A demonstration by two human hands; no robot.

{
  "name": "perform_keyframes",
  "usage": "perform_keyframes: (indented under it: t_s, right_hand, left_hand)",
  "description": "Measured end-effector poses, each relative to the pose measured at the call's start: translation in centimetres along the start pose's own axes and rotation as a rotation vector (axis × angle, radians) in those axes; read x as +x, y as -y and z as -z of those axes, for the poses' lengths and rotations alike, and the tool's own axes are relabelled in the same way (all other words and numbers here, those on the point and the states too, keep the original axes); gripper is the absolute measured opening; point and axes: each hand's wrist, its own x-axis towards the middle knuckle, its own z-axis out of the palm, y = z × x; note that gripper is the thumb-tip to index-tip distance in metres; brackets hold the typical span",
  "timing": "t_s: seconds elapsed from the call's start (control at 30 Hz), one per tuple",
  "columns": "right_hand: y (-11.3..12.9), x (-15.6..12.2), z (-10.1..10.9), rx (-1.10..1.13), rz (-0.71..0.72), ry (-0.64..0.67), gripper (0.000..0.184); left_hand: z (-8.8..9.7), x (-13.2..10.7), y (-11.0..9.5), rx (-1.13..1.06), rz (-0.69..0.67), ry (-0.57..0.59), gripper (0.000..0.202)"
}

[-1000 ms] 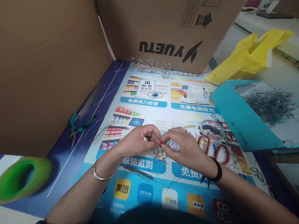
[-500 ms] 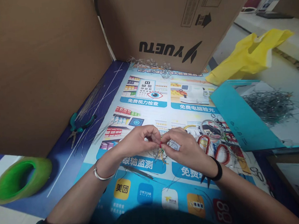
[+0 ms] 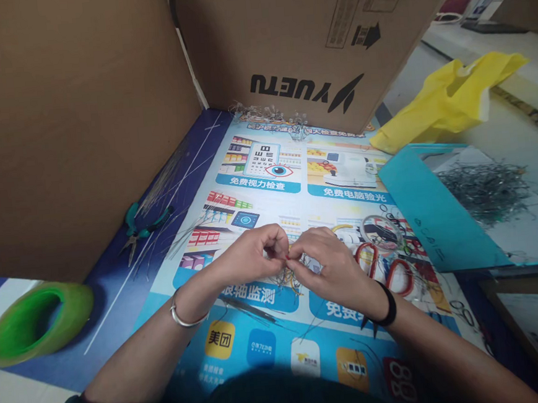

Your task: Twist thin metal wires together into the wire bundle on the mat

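My left hand (image 3: 266, 251) and my right hand (image 3: 325, 258) meet over the middle of a printed poster (image 3: 269, 204). Thumb and forefinger of each are pinched together on a tiny red piece (image 3: 287, 258), mostly covered by the fingertips. Right below the fingers sits a tangle of thin wires (image 3: 294, 281) with some yellow bits; whether the red piece joins it I cannot tell. Scissors with red handles (image 3: 400, 279) lie beside my right wrist, their dark tips showing under it.
Cardboard panels (image 3: 302, 31) stand at the left and back. Pliers with teal handles (image 3: 134, 227), loose wires (image 3: 165, 185) and a green-cored tape roll (image 3: 79, 312) lie left. On the right are a teal box lid (image 3: 418, 208), a wire heap (image 3: 485, 191) and yellow cloth-like material (image 3: 447, 103).
Both hands stay pinched together in nearly the same place. The fingertips have shifted slightly, and less of the red piece shows between them.
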Motion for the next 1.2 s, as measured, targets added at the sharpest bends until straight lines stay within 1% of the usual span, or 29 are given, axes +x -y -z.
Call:
perform_keyframes:
  t_s: [0.17,0.37,0.47,0.6,0.73,0.93,1.1,1.2]
  right_hand:
    - [-0.2,0.08,-0.16,-0.008,0.009,-0.018,0.012]
    - [-0.05,0.07,0.0,-0.009,0.009,-0.002,0.008]
    - [0.06,-0.01,-0.1,-0.03,0.015,-0.021,0.008]
    - [-0.04,-0.11,-0.26,-0.051,0.02,-0.053,0.008]
    - [-0.21,-0.07,-0.13,-0.014,0.015,-0.039,0.012]
    - [-0.22,0.17,0.03,0.03,0.046,-0.078,0.011]
    - [-0.27,0.14,-0.08,0.025,0.063,-0.092,0.011]
    - [-0.39,-0.01,-0.21,0.01,0.07,-0.075,0.012]
  left_hand:
    - [-0.12,0.0,-0.16,-0.038,0.009,0.008,0.014]
    - [-0.32,-0.06,-0.43,0.009,0.002,-0.024,0.016]
    - [-0.49,-0.12,-0.51,0.042,-0.008,-0.042,0.017]
    - [-0.63,-0.17,-0.54,0.084,-0.006,-0.051,0.013]
    - [-0.62,-0.12,-0.31,0.051,-0.01,-0.071,0.014]
    - [-0.36,-0.15,0.01,0.007,0.005,-0.098,0.015]
    - [-0.04,-0.1,-0.1,0.079,0.008,-0.188,0.013]
    - [-0.04,-0.03,-0.13,0.143,-0.002,-0.229,0.013]
